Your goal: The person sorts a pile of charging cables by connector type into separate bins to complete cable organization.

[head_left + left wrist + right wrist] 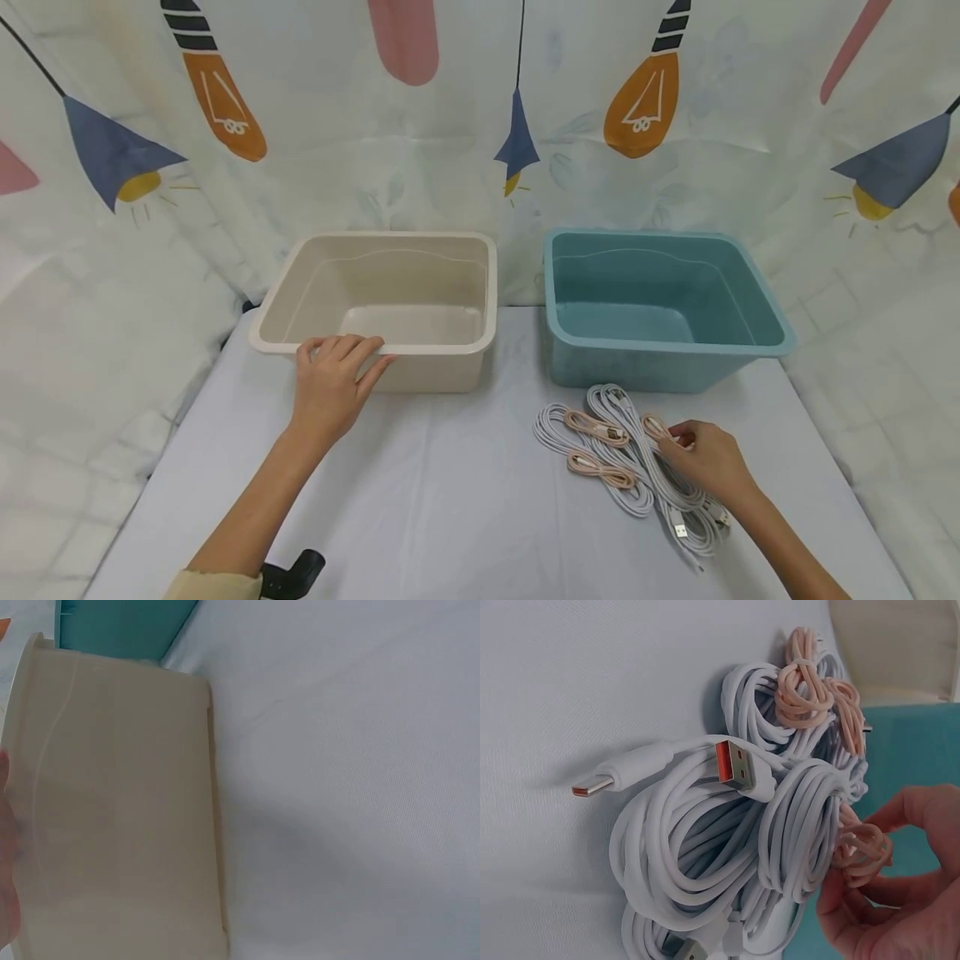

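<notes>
Cables [630, 454] under right hand [708, 458], left hand [330, 383] on beige bin [420, 283]

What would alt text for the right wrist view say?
A right hand pinches a small pink coiled cable at the edge of a heap of white USB cables on a pale cloth. An orange-tongued USB plug lies on top; a teal bin sits behind.

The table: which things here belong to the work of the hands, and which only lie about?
In use: beige tub under the left hand; cables, a pink one pinched by the right hand.

Lying about: teal tub; patterned curtain; black object at the table's near edge.
</notes>
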Motion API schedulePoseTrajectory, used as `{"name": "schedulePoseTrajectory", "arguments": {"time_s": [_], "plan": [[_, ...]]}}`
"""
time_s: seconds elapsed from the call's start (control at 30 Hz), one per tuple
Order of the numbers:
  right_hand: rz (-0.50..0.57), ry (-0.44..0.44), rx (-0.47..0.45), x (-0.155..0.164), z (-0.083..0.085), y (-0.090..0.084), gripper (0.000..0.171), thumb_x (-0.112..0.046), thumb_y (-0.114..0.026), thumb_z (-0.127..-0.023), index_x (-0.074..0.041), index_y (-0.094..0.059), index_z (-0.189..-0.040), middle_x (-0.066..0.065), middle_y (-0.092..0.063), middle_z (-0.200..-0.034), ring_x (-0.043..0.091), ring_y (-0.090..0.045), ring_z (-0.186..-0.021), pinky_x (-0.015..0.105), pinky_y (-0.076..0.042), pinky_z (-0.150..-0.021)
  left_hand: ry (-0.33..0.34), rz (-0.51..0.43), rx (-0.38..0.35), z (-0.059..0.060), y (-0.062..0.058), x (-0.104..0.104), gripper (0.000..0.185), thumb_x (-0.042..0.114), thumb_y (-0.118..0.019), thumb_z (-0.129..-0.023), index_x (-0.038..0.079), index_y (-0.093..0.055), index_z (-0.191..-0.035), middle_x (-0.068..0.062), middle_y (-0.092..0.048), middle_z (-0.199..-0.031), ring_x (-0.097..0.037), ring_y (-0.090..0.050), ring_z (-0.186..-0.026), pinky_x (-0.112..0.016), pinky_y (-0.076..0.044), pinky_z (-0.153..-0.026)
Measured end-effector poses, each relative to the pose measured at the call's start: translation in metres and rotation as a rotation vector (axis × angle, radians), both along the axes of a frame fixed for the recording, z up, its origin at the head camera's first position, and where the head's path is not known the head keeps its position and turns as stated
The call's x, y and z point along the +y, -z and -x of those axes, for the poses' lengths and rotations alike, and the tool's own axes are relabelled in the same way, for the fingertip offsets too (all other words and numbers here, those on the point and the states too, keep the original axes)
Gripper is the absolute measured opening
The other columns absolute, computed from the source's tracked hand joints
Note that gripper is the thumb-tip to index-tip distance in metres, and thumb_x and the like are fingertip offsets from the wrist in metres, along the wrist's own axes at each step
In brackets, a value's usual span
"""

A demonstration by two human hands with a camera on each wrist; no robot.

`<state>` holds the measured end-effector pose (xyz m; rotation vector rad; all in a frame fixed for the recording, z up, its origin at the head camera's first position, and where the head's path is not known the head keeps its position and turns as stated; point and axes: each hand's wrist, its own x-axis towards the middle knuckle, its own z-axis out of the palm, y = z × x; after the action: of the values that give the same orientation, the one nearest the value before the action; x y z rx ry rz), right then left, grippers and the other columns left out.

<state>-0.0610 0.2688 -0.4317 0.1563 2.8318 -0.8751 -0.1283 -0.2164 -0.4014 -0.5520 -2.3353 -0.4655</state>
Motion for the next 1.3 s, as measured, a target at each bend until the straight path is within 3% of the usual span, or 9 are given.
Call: {"name": "schedulePoseTrajectory", "arguments": {"time_s": [0.37, 0.53, 0.6, 0.8, 0.97, 1.07, 1.2, 1.3], "plan": [[-0.03, -0.069, 0.019, 0.004, 0.002, -0.001, 0.039, -0.016, -0.074, -0.092, 0.017, -0.067, -0.111, 0.017, -0.068, -0.092, 0.023, -0.059, -0.076, 0.035, -0.048, -0.062, -0.025, 0.009, 0.0, -0.003, 0.001, 0.001, 0.067, 0.06, -0.039, -0.109, 0.004, -0.076, -0.106, -0.014, -0.076, -0.098, -0.039, -0.069, -0.092, -0.064, -0.042, -0.092], [-0.045, -0.076, 0.078, 0.004, 0.0, -0.003, 0.035, -0.013, -0.072, -0.092, 0.016, -0.068, -0.112, 0.019, -0.068, -0.094, 0.023, -0.057, -0.075, 0.034, -0.046, -0.06, -0.011, 0.0, -0.003, -0.004, 0.001, 0.001, 0.038, 0.04, -0.068, -0.101, 0.003, -0.075, -0.106, -0.015, -0.075, -0.098, -0.04, -0.069, -0.091, -0.065, -0.041, -0.093], [-0.049, -0.076, 0.117, 0.004, 0.001, -0.005, 0.034, -0.011, -0.072, -0.092, 0.016, -0.069, -0.112, 0.019, -0.068, -0.093, 0.022, -0.056, -0.073, 0.034, -0.044, -0.059, -0.008, -0.007, -0.008, -0.004, 0.001, 0.001, 0.033, 0.034, -0.072, -0.098, 0.003, -0.075, -0.107, -0.015, -0.075, -0.098, -0.04, -0.069, -0.091, -0.065, -0.04, -0.093], [-0.047, -0.084, 0.22, 0.0, 0.003, -0.011, 0.027, -0.007, -0.074, -0.091, 0.013, -0.071, -0.11, 0.016, -0.067, -0.091, 0.018, -0.054, -0.069, 0.031, -0.043, -0.058, -0.02, -0.007, -0.005, -0.004, -0.001, 0.002, 0.064, 0.058, -0.043, -0.109, 0.003, -0.076, -0.107, -0.015, -0.075, -0.098, -0.04, -0.07, -0.09, -0.065, -0.041, -0.093], [-0.034, -0.11, 0.262, -0.007, 0.005, -0.019, 0.028, -0.007, -0.076, -0.092, 0.011, -0.071, -0.113, 0.014, -0.068, -0.092, 0.018, -0.055, -0.07, 0.029, -0.044, -0.056, -0.019, -0.01, 0.012, -0.002, -0.001, 0.002, 0.066, 0.059, -0.041, -0.109, 0.002, -0.075, -0.106, -0.015, -0.075, -0.096, -0.04, -0.07, -0.088, -0.065, -0.041, -0.092], [-0.025, -0.128, 0.271, -0.013, 0.005, -0.025, 0.029, -0.008, -0.078, -0.093, 0.01, -0.072, -0.116, 0.012, -0.067, -0.094, 0.017, -0.054, -0.073, 0.028, -0.044, -0.057, -0.015, -0.009, 0.016, -0.002, 0.0, 0.002, 0.055, 0.052, -0.052, -0.108, 0.002, -0.075, -0.106, -0.015, -0.075, -0.096, -0.04, -0.07, -0.087, -0.065, -0.041, -0.092], [-0.024, -0.149, 0.289, -0.021, 0.004, -0.033, 0.03, -0.01, -0.079, -0.093, 0.007, -0.072, -0.117, 0.008, -0.067, -0.095, 0.017, -0.055, -0.077, 0.029, -0.045, -0.059, -0.003, 0.0, 0.009, -0.001, 0.001, 0.001, 0.034, 0.035, -0.07, -0.098, 0.002, -0.075, -0.107, -0.015, -0.075, -0.096, -0.04, -0.07, -0.088, -0.066, -0.041, -0.092], [-0.02, -0.174, 0.311, -0.027, 0.005, -0.04, 0.028, -0.011, -0.08, -0.092, 0.005, -0.073, -0.115, 0.006, -0.066, -0.094, 0.017, -0.056, -0.078, 0.029, -0.045, -0.06, 0.0, 0.011, 0.004, -0.001, 0.0, -0.001, 0.03, 0.029, -0.075, -0.092, 0.002, -0.075, -0.107, -0.015, -0.075, -0.096, -0.04, -0.07, -0.088, -0.066, -0.041, -0.092]]}}
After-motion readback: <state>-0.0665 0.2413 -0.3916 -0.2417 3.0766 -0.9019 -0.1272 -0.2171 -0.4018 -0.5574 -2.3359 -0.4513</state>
